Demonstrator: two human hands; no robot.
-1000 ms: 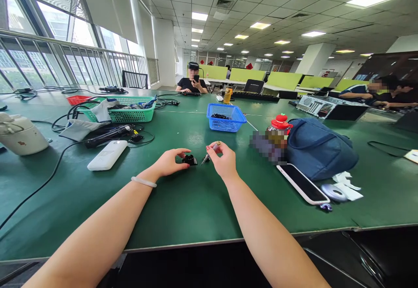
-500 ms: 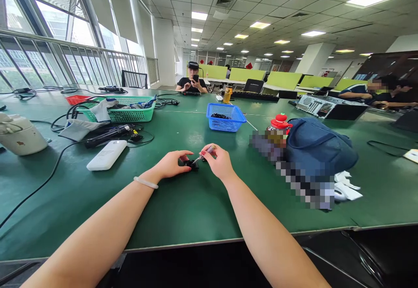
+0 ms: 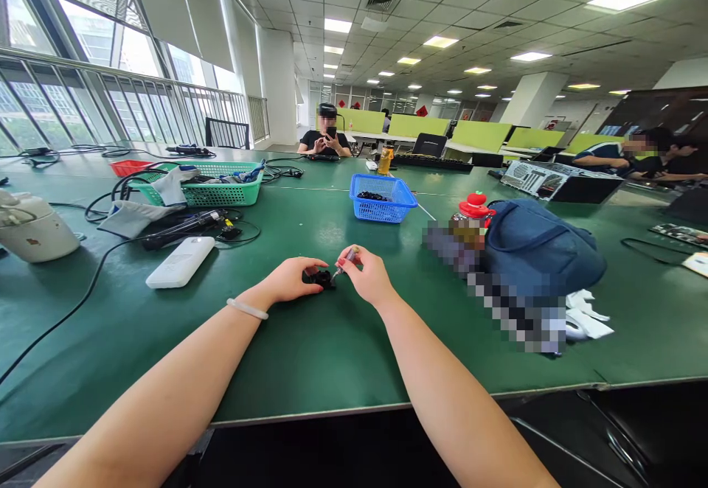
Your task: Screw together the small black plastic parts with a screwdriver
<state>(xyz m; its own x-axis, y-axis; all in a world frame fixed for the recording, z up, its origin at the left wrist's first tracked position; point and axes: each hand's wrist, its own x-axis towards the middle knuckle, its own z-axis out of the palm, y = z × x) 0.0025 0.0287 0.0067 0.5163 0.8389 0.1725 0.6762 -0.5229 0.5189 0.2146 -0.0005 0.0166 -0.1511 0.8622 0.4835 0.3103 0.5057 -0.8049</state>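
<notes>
My left hand (image 3: 287, 279) rests low over the green table and grips a small black part (image 3: 321, 279) between thumb and fingers. What kind of part it is I cannot make out. In my right hand (image 3: 369, 276) a small screwdriver (image 3: 350, 255) is pinched, its pale handle between thumb and forefinger. The shaft slants down to the left, with its tip at the right side of the black part. Whether the tip touches a screw is too small to tell.
Ahead stands a blue basket (image 3: 383, 211) of small black pieces. Leftward are a white power bank (image 3: 181, 262), dark cables and a green basket (image 3: 221, 194) with gloves. A navy bag (image 3: 545, 252) lies right, near a red-lidded jar (image 3: 474, 206). A person (image 3: 325, 138) sits across the table.
The screwdriver has shifted slightly to the right and stands steeper, its tip now nearer the black part's right edge. My left hand has barely moved.
</notes>
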